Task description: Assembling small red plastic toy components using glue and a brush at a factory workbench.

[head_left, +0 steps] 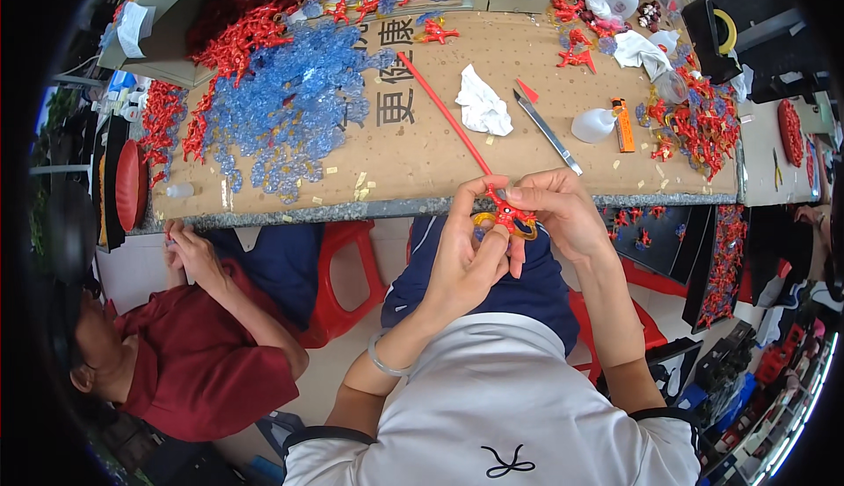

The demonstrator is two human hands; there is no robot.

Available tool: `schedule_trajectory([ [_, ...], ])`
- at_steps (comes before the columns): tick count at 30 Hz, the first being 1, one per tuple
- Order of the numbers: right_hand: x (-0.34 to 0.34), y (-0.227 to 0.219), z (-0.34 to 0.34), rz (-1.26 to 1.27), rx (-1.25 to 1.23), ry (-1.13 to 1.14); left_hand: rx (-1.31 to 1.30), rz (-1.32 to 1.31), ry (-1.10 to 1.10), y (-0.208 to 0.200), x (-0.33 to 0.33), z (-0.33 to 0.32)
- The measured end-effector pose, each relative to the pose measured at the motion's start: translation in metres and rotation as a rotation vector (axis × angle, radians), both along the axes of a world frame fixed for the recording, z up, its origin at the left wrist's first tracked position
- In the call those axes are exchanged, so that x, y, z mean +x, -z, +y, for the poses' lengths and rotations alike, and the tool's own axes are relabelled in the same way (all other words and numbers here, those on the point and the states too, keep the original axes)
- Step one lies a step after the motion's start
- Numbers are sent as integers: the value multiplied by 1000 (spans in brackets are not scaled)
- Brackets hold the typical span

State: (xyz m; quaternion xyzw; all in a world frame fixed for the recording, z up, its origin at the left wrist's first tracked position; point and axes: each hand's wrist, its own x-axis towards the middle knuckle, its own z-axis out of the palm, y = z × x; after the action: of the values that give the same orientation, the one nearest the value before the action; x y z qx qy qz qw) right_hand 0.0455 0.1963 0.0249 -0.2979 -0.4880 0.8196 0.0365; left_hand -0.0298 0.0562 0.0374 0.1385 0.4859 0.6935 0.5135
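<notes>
Just off the table's near edge, my left hand [466, 244] grips a small red plastic figure [505, 213] with clear yellow, ring-like parts. From the other side, the fingers of my right hand [563, 213] pinch the same figure near its top. A thin red rod [444, 112] slants over the table, its near end reaching my left fingers; whether it is held or joined to the figure I cannot tell. Beyond my hands lie a craft knife [547, 132], a crumpled white tissue [483, 102], a white squeeze bottle [594, 125] and an orange box [623, 126].
A heap of clear blue plastic pieces [286, 95] covers the table's left, beside piled red figures [251, 42]. More red and yellow figures [703, 126] lie at the right. A co-worker in a dark red shirt [207, 359] sits at my left, near a red stool [347, 266].
</notes>
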Motion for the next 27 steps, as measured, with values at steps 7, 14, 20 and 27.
schedule_trajectory([
  [7,2,7,4,-4,-21,-2,-10,-13,10,0,1,4],
  [14,3,8,4,-4,-4,21,-3,-40,50,5,-2,5],
  [20,1,7,1,-15,-13,26,27,-94,52,5,-4,4],
  [27,3,11,-1,-29,-43,44,28,-60,18,3,-1,5],
])
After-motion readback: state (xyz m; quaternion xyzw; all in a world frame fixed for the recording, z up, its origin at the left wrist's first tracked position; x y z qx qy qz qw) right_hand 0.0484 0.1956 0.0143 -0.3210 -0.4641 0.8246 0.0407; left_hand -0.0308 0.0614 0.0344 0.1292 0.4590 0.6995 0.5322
